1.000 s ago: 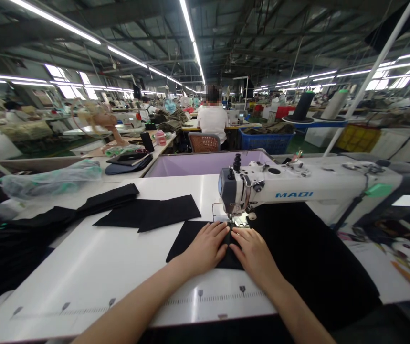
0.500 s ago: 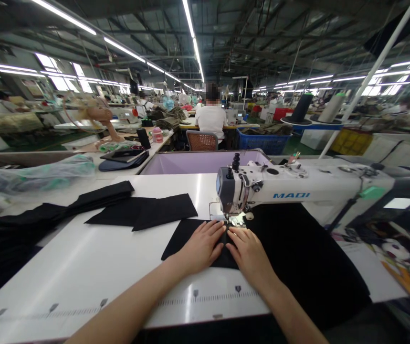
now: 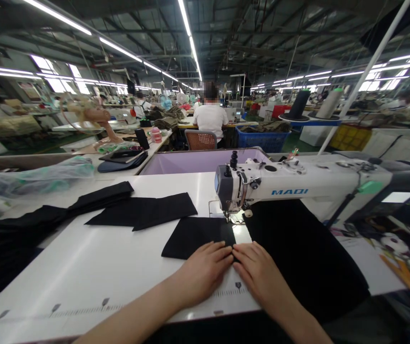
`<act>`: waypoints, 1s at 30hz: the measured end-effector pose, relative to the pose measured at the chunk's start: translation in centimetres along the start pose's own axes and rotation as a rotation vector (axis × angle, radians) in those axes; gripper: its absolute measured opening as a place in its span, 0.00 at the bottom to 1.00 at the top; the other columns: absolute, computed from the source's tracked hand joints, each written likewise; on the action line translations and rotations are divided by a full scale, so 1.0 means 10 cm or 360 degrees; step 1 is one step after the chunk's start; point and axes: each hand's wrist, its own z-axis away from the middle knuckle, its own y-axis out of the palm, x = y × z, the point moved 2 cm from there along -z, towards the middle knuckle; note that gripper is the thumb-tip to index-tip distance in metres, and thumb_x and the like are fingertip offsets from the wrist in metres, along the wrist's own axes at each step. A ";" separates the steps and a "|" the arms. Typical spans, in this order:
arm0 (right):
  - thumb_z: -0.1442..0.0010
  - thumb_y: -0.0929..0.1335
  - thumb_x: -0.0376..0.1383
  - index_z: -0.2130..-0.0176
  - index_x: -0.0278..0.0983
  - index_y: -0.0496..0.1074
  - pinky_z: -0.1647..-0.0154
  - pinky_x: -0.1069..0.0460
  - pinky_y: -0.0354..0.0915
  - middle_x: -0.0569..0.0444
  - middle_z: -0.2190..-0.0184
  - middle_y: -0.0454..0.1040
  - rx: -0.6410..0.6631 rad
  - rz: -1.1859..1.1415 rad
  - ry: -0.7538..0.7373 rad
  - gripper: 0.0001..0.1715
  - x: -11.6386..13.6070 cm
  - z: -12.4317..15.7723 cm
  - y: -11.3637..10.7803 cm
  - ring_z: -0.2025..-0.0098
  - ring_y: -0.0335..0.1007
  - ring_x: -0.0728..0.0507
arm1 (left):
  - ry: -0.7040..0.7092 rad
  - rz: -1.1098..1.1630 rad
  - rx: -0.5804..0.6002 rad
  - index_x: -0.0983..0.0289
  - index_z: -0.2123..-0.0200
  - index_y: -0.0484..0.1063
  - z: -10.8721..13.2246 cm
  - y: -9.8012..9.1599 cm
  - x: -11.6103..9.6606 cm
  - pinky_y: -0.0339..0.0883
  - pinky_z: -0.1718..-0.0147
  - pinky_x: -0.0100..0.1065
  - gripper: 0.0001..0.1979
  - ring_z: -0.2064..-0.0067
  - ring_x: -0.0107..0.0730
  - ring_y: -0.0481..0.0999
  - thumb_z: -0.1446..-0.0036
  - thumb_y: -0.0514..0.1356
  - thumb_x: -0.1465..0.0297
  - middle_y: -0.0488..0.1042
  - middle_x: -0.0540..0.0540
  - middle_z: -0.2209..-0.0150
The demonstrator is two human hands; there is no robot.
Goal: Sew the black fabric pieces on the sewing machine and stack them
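From where I stand, both hands are side by side at the near right corner of a folded black cloth, which lies flat on the white table just in front of the sewing machine. The left hand is palm down and loosely spread out, fingers slightly bent, resting over the cloth's near edge without gripping it, as far as I can see. The right hand is open too, thumb apart from the fingers; its fingertips meet the left ones, and whether they touch the cloth I can't tell. A bright strip of table separates that cloth from a large black sheet under the machine's arm. More black pieces lie to the left. Beyond, a person in a white shirt sits near a blue crate.
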 end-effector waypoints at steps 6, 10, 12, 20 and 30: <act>0.30 0.62 0.35 0.47 0.40 0.72 0.35 0.36 0.58 0.51 0.48 0.77 0.0007 -0.0016 -0.0044 0.16 -0.02 0.04 0.00 0.45 0.71 0.41 | 0.0065 0.0002 -0.0088 0.63 0.40 0.67 0.06 0.00 -0.03 0.63 0.38 0.51 0.19 0.36 0.47 0.67 0.32 0.53 0.71 0.69 0.58 0.37; 0.31 0.63 0.34 0.48 0.40 0.73 0.34 0.35 0.55 0.51 0.49 0.77 0.0094 -0.0064 0.0028 0.14 -0.07 -0.15 -0.01 0.45 0.70 0.41 | 0.0074 -0.0023 -0.0144 0.64 0.42 0.70 -0.07 -0.02 0.14 0.65 0.39 0.51 0.18 0.38 0.47 0.69 0.32 0.52 0.71 0.70 0.60 0.39; 0.31 0.63 0.34 0.49 0.40 0.73 0.34 0.34 0.54 0.51 0.49 0.77 0.0123 -0.0083 0.0056 0.13 -0.10 -0.24 -0.02 0.46 0.70 0.41 | 0.0085 -0.0025 -0.0173 0.64 0.42 0.70 -0.13 -0.04 0.22 0.65 0.40 0.50 0.18 0.39 0.46 0.70 0.32 0.53 0.71 0.71 0.60 0.40; 0.31 0.63 0.34 0.53 0.39 0.75 0.36 0.35 0.55 0.51 0.51 0.78 0.0150 0.0005 0.0091 0.12 -0.20 -0.53 -0.02 0.48 0.71 0.41 | 0.0126 -0.0048 -0.0257 0.67 0.46 0.74 -0.34 -0.07 0.47 0.64 0.39 0.45 0.16 0.42 0.44 0.72 0.32 0.52 0.71 0.74 0.62 0.43; 0.31 0.63 0.34 0.54 0.39 0.75 0.38 0.34 0.58 0.51 0.53 0.78 0.0098 0.0002 0.0091 0.12 -0.19 -0.55 -0.05 0.49 0.71 0.40 | 0.0097 -0.0070 -0.0247 0.67 0.47 0.73 -0.53 -0.12 0.73 0.61 0.38 0.44 0.17 0.40 0.42 0.70 0.33 0.51 0.72 0.72 0.63 0.43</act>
